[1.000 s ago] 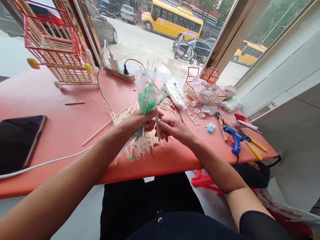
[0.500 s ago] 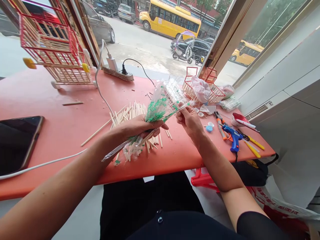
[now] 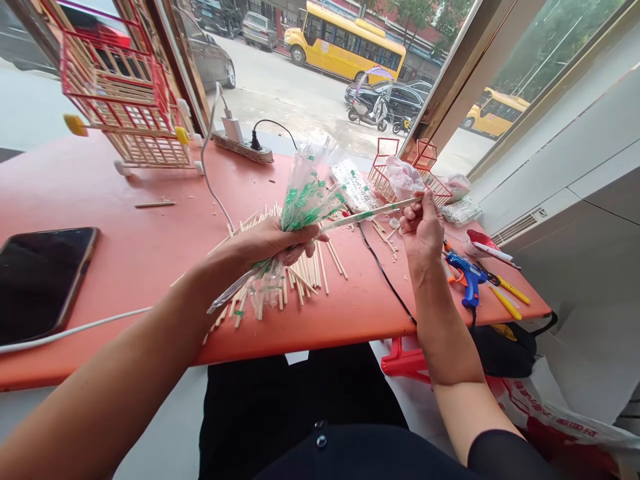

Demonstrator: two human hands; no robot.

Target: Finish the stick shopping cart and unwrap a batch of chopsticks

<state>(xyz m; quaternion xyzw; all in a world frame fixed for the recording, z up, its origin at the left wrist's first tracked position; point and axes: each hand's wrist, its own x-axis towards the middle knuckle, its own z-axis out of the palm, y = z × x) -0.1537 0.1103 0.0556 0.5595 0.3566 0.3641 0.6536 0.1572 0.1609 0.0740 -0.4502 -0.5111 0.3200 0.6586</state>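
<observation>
My left hand (image 3: pixel 280 241) is closed round a bunch of clear plastic wrappers (image 3: pixel 306 200) with green print, which fan out above and below the fist. From there a wrapped chopstick (image 3: pixel 373 213) slants up to the right. Its far end is pinched between the thumb and fingers of my right hand (image 3: pixel 424 227). Beneath the left hand, many loose wooden sticks (image 3: pixel 313 272) lie in a pile on the orange tabletop (image 3: pixel 350 310); the hand and wrappers hide part of them.
A stick-built model shopping cart (image 3: pixel 125 107) stands back left, near a power strip (image 3: pixel 245 147). A phone (image 3: pixel 45 280) lies at left. To the right are a blue glue gun (image 3: pixel 467 273), yellow-handled tools (image 3: pixel 513 288) and a red-stained cup (image 3: pixel 477 241). A black cable (image 3: pixel 380 267) crosses the table.
My right hand has moved right, away from the left, drawing the wrapped chopstick out between them. The wrappers in my left hand have fanned wider. The black cable has come into view.
</observation>
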